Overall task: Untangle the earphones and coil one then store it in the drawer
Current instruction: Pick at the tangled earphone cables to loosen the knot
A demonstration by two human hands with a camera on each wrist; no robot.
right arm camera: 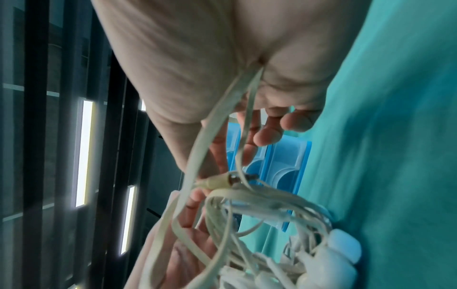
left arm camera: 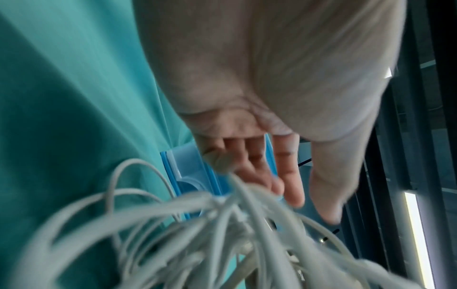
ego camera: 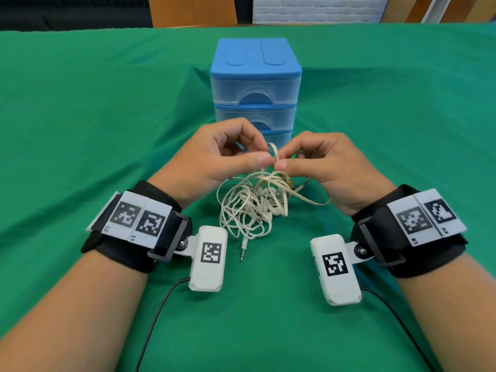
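Black wristbands (ego camera: 134, 253), white coded tags (ego camera: 139, 220)

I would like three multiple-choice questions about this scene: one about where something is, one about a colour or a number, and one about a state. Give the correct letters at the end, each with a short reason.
1. Where is the drawer unit?
A. behind the hands, further from the person
B. left of the left wrist
C. under the cables

2. How many drawers does the drawer unit show?
A. one
B. three
C. five

3. What is the state of the earphone cables?
A. neatly coiled
B. inside a drawer
C. tangled in a bunch

Answers:
1 A, it stands on the green cloth beyond both hands.
2 B, three clear fronts are stacked under the blue top.
3 C, the left hand and right hand pinch a strand while the loops hang knotted below, one plug lying free.
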